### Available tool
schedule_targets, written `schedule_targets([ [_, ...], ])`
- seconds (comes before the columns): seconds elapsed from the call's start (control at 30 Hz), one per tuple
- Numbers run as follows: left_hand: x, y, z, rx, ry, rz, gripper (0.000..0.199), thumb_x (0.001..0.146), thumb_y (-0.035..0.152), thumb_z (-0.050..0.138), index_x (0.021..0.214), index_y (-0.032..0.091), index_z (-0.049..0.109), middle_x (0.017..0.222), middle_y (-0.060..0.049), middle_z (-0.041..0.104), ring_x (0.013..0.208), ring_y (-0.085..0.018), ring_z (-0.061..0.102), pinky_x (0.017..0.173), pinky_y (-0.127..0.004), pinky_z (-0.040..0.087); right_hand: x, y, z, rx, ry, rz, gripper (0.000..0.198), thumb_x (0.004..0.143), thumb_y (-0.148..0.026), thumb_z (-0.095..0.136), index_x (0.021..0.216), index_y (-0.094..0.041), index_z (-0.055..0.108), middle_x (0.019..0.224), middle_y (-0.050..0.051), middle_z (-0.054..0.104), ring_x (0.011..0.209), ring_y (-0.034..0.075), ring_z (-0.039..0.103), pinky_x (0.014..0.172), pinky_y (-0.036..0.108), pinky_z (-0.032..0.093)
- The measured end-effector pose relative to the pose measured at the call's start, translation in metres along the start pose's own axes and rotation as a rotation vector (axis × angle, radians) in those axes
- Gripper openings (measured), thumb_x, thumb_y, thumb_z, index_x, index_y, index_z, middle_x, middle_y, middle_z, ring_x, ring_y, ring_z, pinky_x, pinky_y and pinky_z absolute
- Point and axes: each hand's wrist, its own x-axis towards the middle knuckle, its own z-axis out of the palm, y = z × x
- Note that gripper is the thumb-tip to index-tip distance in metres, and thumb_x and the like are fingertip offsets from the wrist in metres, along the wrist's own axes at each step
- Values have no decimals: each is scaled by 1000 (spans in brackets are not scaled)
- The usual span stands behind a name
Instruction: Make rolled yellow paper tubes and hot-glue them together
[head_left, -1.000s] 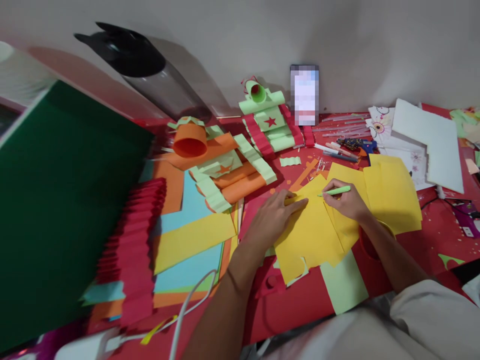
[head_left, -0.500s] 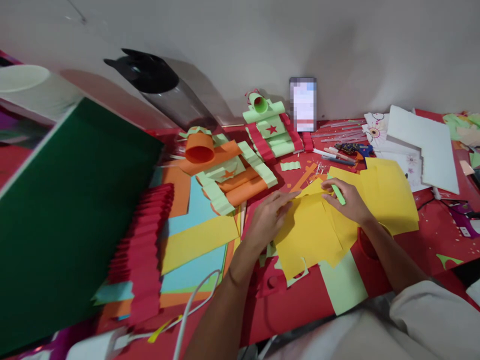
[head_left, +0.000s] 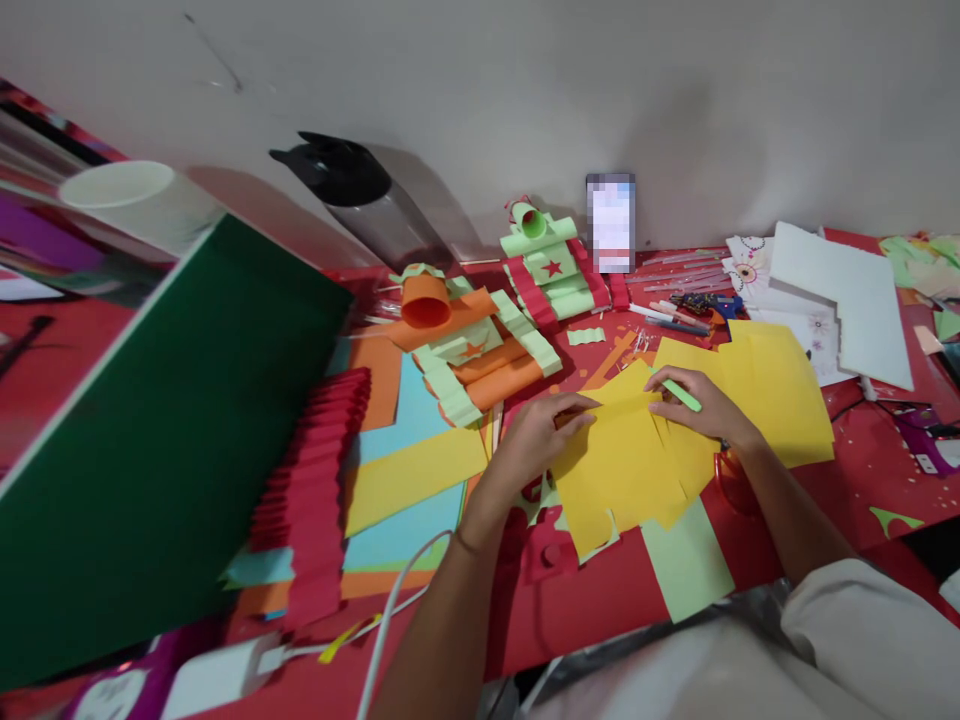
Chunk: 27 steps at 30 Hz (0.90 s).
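the sheet point(head_left: 615, 460) lies on the tabletop point(head_left: 607, 600), on the near side of the phone point(head_left: 611, 225). left hand point(head_left: 532, 440) grip: pinching the sheet. right hand point(head_left: 712, 412) grip: holding the pen point(head_left: 682, 396), touching the sheet. uneven pull between hands could skew the sheet; a loose pen could mark it. appearance: yellow, mostly flat, a fold-like line between the hands.

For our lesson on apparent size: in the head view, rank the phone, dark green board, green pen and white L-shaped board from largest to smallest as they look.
1. Dark green board
2. White L-shaped board
3. Phone
4. Green pen
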Motion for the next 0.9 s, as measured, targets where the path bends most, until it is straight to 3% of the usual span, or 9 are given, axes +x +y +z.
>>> schedule_targets([
  [0.13,-2,3,-4,89,-4,19,25,97,39,66,110,24,82,110,-8,83,96,-25,76,87,-33,59,-1,-7,-2,-102,-27,-59,17,99,-39,67,102,-23,70,101,4,75,93,22,69,85,34,50],
  [0.27,-7,7,-15,346,135,16,37,107,29,46,125,20,77,123,-13,78,112,-29,74,98,-39,57,-2,-7,-3,-232,-33,-69,12,99,-33,64,102,-23,70,102,5,77,92,23,71,85,34,49],
  [0.37,-9,7,-20,438,125,2,44,108,22,38,136,18,72,135,-15,75,123,-31,71,105,-44,55,-2,-6,-3,-282,4,-63,11,99,-29,62,105,-24,70,106,5,78,97,24,73,88,35,49],
  [0.77,0,3,-7,490,56,-75,33,101,26,65,132,23,75,129,-14,74,130,-34,64,106,-49,51,0,-5,0,-277,12,-58,12,97,-28,62,106,-23,68,105,5,77,94,24,72,85,34,49],
  [0.9,0,5,-7,428,24,-75,31,98,25,67,128,22,77,121,-12,77,121,-32,67,102,-42,52,0,-4,2,-270,27,-27,12,96,-29,64,105,-23,68,101,4,76,88,23,70,82,34,48],
])
